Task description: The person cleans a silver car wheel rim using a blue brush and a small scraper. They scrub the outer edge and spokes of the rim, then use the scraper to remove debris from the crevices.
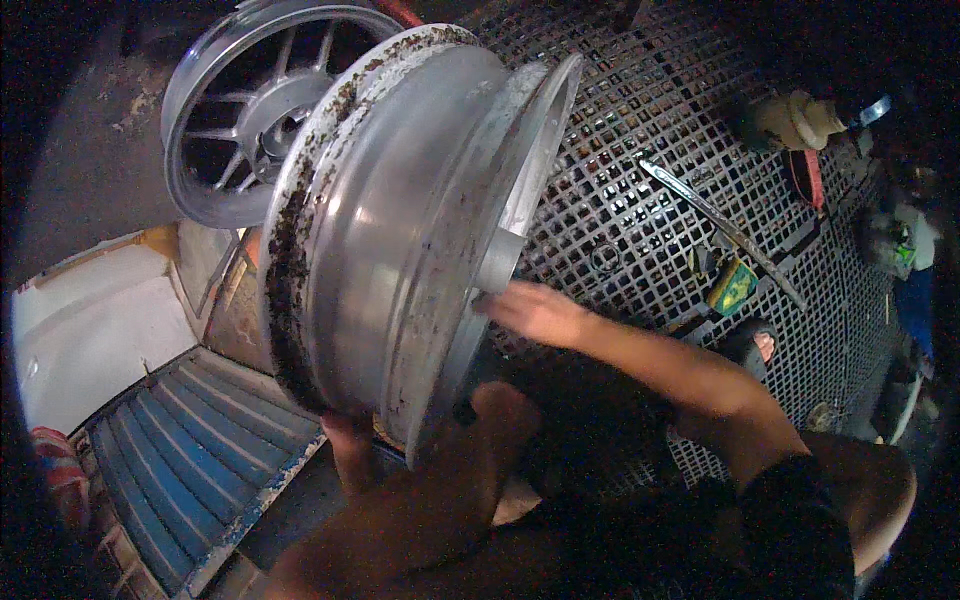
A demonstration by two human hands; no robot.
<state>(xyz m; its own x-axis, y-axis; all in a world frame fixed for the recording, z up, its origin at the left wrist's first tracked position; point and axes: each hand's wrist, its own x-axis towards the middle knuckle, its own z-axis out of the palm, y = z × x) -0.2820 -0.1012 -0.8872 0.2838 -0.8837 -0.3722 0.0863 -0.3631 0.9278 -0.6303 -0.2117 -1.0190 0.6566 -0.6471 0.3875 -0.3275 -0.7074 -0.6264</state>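
A large silver wheel rim [370, 220] stands tilted in front of me. Dark, flaky corrosion runs along its left edge, and lighter spots mark the right lip. At the right side of this rim, beside its grey hub, is my right hand [535, 312]. Its fingers are pressed together, with a small dark bit at their tips that I cannot make out. Below the rim's lower edge, part of my left hand [346, 440] shows. The rim and shadow hide its fingers.
Behind, a second spoked wheel rim [235, 125] leans at the wall. On the grated floor [600, 130] lie a long metal bar [720, 225], a green and yellow packet [735, 288] and a beige container [795, 120]. A blue ribbed panel [190, 450] is at the lower left.
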